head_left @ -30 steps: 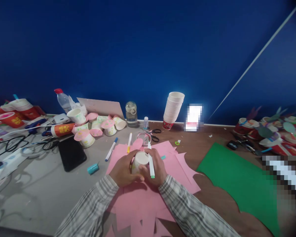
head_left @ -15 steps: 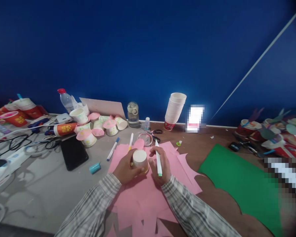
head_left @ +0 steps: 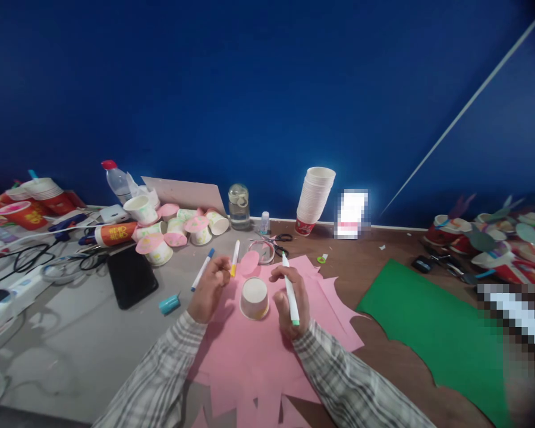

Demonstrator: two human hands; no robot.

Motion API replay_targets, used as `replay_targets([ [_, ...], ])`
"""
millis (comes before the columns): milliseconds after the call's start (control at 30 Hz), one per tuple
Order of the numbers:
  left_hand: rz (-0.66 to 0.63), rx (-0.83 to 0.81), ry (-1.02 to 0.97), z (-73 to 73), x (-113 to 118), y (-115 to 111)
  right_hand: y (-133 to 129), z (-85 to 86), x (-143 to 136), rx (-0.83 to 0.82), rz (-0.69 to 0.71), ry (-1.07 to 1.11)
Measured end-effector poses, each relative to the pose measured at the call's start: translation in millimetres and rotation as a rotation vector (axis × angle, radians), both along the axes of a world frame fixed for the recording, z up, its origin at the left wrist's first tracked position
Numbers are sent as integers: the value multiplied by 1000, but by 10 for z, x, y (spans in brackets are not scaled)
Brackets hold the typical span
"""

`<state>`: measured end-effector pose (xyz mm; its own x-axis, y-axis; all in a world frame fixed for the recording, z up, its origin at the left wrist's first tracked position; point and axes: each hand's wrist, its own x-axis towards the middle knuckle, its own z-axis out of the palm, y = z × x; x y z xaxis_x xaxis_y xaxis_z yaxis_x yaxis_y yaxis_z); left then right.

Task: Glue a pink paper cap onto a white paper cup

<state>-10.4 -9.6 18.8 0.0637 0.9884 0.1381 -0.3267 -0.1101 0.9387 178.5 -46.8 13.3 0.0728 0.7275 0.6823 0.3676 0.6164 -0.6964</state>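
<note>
A white paper cup (head_left: pixel 254 291) stands upside down on the pink paper (head_left: pixel 245 356), with some yellow near its rim. To its left, my left hand (head_left: pixel 208 290) is off the cup, fingers loosely bent and apart, with nothing visible in them. Just beyond those fingertips lies a yellow-tipped white marker (head_left: pixel 236 255). On the cup's other side my right hand (head_left: pixel 293 300) grips a white marker with green ends (head_left: pixel 290 291). Behind the cup rests a pink paper oval (head_left: pixel 250 263).
Scissors (head_left: pixel 280 241), a tape roll (head_left: pixel 261 252) and a glass jar (head_left: pixel 239 208) stand or lie behind. A tall stack of cups (head_left: pixel 315 196) is at the wall. Left are a black phone (head_left: pixel 132 277) and several decorated cups (head_left: pixel 156 248); right, green paper (head_left: pixel 428 333).
My left hand has let go of the cup and moved left, leaving it upside down on the pink paper. My right hand keeps the green marker and has barely moved.
</note>
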Motion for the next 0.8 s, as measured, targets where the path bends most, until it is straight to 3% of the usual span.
replay_targets([
  [100,43,-68,-111,1,-90,102,-68,-14,-47,179,65,-141],
  [233,6,-157,-154,2,-110,128,-138,-43,-127,327,177,-339],
  [300,-5,-178,-157,6,-93,110,-129,-53,-142,335,168,-346],
  [500,50,-180,-152,-28,-59,101,-28,-78,-97,215,-43,-169],
  [667,37,-218,-162,-41,-7,102,-107,-16,-113,298,130,-364],
  [800,31,-235,-187,-5,44,74,-175,20,-148,326,175,-495],
])
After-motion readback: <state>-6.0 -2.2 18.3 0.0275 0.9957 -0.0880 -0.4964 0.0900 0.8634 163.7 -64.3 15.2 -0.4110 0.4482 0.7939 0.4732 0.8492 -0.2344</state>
